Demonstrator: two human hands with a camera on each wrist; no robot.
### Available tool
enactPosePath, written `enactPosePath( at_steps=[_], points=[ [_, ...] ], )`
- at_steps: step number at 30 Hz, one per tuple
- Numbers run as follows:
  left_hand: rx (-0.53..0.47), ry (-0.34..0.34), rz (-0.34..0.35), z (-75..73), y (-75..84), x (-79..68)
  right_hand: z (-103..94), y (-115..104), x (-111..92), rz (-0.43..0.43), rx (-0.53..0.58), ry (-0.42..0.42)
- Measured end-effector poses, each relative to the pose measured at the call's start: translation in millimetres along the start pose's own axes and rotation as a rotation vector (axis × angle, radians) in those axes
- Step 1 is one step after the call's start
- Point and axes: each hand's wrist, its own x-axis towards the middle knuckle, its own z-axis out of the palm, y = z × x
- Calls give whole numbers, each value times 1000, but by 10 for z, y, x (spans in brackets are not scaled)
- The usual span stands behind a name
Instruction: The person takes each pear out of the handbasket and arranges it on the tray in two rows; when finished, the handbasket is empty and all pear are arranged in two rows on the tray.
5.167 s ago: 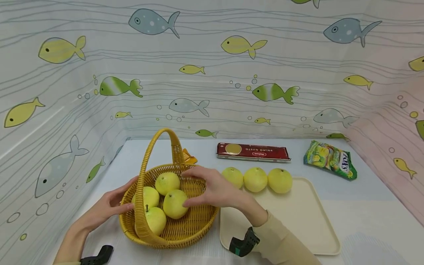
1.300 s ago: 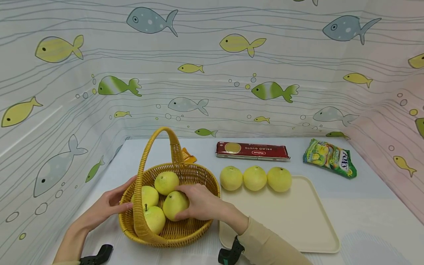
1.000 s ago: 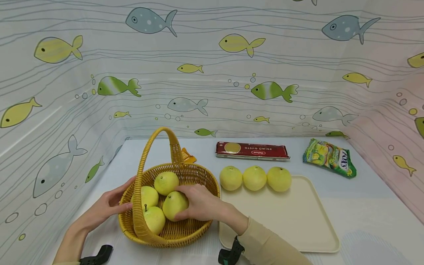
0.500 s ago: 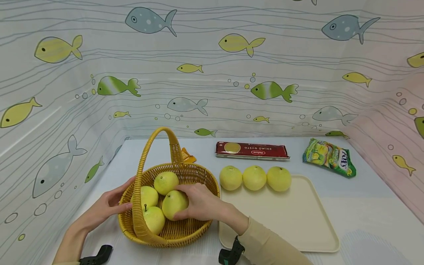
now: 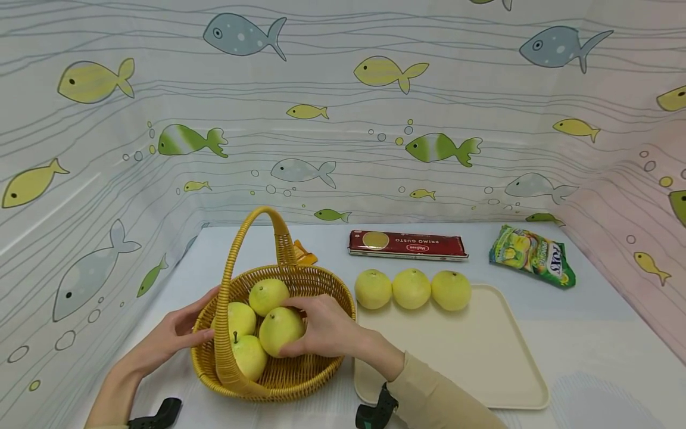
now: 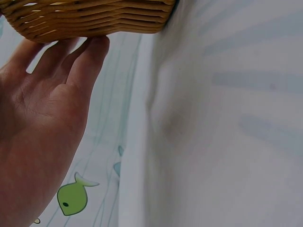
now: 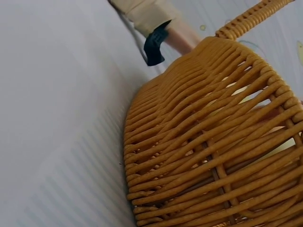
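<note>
A yellow wicker basket [image 5: 292, 390] with a tall arched handle stands at the left of the table, holding several round, pale yellow pears [image 5: 249, 357]. Inside it, my right hand [image 5: 327, 328] grips the rightmost pear [image 5: 278, 333], thumb at its near side and fingers at its far side. My left hand [image 5: 174, 330] rests against the basket's left outer wall. In the left wrist view its extended fingers [image 6: 90, 61] touch the wicker from outside. The right wrist view is mostly filled by the basket's side [image 7: 203, 151], which hides the right hand's fingers.
Right of the basket lies a cream tray [image 5: 455, 369], with three yellow fruits [image 5: 411, 289] in a row along its far edge. Behind are a red Primo Gusto packet [image 5: 407, 245], a green Foxs bag [image 5: 533, 256] and an orange item [image 5: 304, 253] partly hidden by the basket.
My right hand came down from above the basket and took hold of the rightmost pear. In the last half second that pear shifted slightly left. My left hand stays at the basket.
</note>
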Motion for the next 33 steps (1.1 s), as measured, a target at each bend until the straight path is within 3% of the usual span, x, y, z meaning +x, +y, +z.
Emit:
enactPosePath(
  at_steps=[6, 15, 33],
  points=[
    [11, 4, -2, 2, -3, 9, -99, -19, -17, -2, 48, 27],
    [28, 13, -12, -15, 0, 25, -409, -46, -47, 15, 131, 100],
    [-1, 7, 1, -10, -37, 1, -786, 24, -139, -2, 216, 105]
  ],
)
